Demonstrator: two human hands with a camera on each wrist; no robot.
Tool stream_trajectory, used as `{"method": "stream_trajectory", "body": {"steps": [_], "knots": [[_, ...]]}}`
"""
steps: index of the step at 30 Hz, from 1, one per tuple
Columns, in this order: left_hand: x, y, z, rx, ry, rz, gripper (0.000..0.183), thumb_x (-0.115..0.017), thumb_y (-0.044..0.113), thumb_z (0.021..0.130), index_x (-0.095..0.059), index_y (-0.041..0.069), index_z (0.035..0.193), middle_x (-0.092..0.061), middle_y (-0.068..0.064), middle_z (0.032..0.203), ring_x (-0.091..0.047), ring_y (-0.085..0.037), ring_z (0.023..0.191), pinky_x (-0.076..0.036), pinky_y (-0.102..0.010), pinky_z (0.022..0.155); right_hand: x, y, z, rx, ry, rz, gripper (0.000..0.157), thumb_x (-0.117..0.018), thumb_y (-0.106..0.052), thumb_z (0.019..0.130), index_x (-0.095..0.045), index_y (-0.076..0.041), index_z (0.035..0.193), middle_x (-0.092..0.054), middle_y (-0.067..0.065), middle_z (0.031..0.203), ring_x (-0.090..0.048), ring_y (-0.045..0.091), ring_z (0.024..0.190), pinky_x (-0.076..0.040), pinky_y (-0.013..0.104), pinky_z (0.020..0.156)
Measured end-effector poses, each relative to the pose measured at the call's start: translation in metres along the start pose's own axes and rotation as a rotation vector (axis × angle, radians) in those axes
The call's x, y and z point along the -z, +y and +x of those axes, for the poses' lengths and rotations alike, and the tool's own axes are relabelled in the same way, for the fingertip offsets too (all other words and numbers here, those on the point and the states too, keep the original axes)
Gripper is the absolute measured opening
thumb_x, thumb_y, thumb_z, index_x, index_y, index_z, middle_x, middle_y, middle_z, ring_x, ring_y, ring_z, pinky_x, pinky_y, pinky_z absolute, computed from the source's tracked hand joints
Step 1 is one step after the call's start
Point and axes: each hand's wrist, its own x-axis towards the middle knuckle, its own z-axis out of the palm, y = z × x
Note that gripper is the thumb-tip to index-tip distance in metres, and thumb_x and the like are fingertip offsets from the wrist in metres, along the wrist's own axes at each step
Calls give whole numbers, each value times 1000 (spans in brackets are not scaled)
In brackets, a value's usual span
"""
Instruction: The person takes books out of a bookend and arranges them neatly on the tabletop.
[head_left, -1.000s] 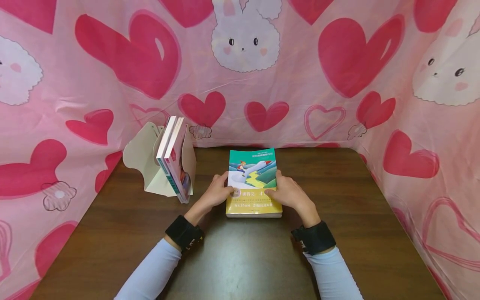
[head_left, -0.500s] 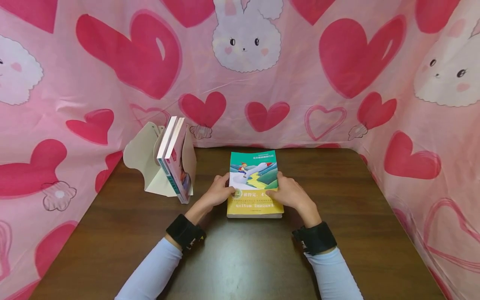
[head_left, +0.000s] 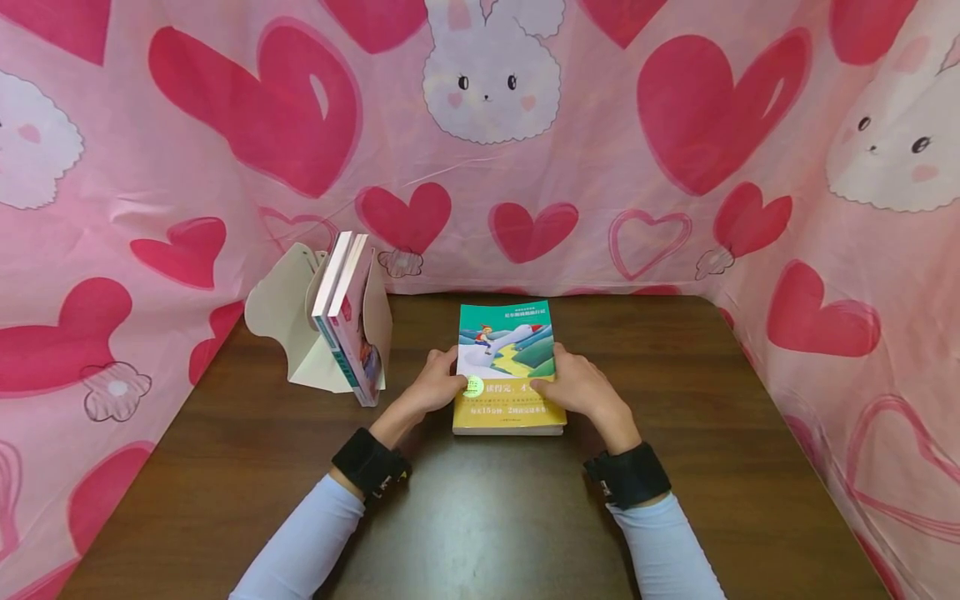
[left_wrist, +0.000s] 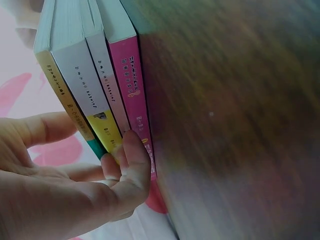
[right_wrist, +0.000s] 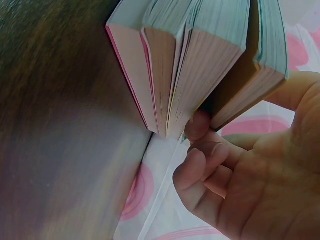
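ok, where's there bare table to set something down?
Right: table between the right hand and the pink curtain. Near: between the left sleeve and right sleeve, in front of the book stack. Left: between left sleeve and bookend. Crowded: the stack, left hand and right hand at its sides, and the bookend with its upright books.

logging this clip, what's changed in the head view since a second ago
Very little: the far edge of the top book sits slightly lower in frame, its round sticker looks brighter green. Nothing was taken up or let go. Left hand and right hand keep their hold; the holder and upright books stayed put.
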Motion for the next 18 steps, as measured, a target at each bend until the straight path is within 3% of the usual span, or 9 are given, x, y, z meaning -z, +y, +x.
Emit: {"method": "stream_trajectory", "body": {"steps": [18], "knots": [[-3, -1, 2, 17, 4, 27, 66, -60, 5, 96, -40, 0, 159, -44, -20, 127, -42, -37, 121, -38, -49, 101, -1, 1, 1, 0, -10, -30, 90, -73, -39, 98, -28, 9, 159, -50, 28, 151, -55, 42, 126, -45, 64, 107]]}}
